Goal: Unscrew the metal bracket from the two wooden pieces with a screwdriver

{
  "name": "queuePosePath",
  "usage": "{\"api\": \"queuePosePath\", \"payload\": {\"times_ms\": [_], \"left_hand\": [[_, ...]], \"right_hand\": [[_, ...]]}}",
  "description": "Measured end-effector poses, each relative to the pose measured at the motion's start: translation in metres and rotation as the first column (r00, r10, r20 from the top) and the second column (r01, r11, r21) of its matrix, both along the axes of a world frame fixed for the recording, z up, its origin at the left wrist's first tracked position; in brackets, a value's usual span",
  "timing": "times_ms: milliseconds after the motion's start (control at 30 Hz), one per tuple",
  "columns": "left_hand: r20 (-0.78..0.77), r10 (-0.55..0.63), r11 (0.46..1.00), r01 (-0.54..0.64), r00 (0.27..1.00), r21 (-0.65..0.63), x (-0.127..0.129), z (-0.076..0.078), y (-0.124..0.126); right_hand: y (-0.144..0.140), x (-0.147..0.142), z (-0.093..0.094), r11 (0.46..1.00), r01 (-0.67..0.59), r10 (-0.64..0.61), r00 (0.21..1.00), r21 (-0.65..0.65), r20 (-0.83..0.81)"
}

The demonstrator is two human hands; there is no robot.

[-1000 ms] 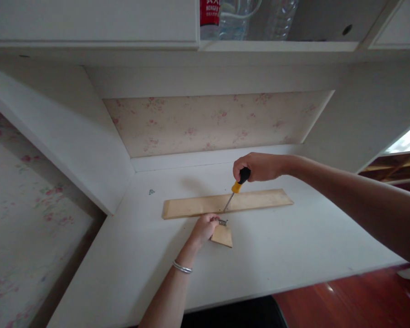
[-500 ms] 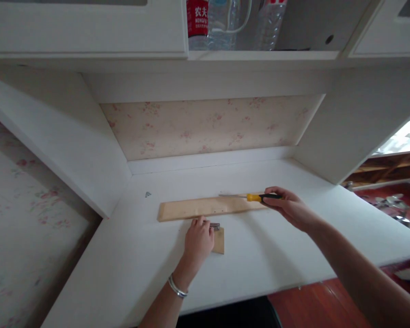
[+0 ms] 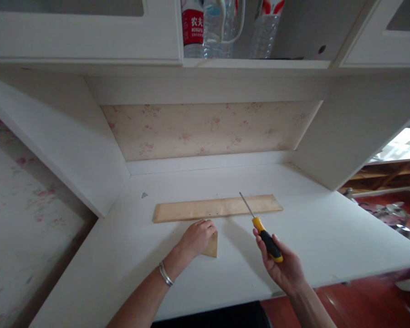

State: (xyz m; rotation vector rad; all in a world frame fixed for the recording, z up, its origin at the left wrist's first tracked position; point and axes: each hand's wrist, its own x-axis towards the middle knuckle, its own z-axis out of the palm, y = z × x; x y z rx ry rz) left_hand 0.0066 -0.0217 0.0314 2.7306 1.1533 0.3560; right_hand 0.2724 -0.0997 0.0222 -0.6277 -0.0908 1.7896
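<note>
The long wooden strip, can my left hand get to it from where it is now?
Probably yes. The left hand rests on the small wood piece, just in front of the long wooden strip, and only bare desk lies between them. The right hand holds the screwdriver off to the side.

Soft, even daylight enters from the bright, overexposed window [image 3: 405,143] at the right edge, and faint shadows fall leftward on the white desk [image 3: 328,237]. Wide-angle distortion bends the cabinet lines toward the edges. The lower right corner is smeared by blur.
</note>
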Motion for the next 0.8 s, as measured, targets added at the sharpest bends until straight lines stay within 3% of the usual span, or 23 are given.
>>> {"api": "queuePosePath", "payload": {"times_ms": [133,267,467,633,800], "left_hand": [[-0.012,0.042,0.997,-0.043,0.999,-0.071,-0.004,-0.003,0.006],[-0.014,0.050,0.996,-0.051,0.999,-0.073,-0.007,-0.003,0.008],[-0.013,-0.001,0.999,0.000,1.000,-0.036,-0.007,0.000,0.009],[-0.045,-0.028,1.000,0.027,0.999,-0.006,-0.005,0.000,0.012],[-0.060,0.016,0.999,-0.013,0.998,0.053,0.000,-0.003,0.011]], "right_hand": [[-0.004,-0.017,-0.001,0.996,-0.049,0.041,0.994,0.075,0.099],[-0.005,-0.041,-0.005,0.988,-0.119,0.084,0.948,0.097,0.305],[0.005,-0.068,-0.013,0.972,-0.227,0.132,0.739,0.060,0.660],[0.016,-0.083,-0.011,0.951,-0.295,0.122,0.635,0.094,0.763],[0.026,-0.095,-0.019,0.963,-0.261,0.074,0.501,0.069,0.862]]}}
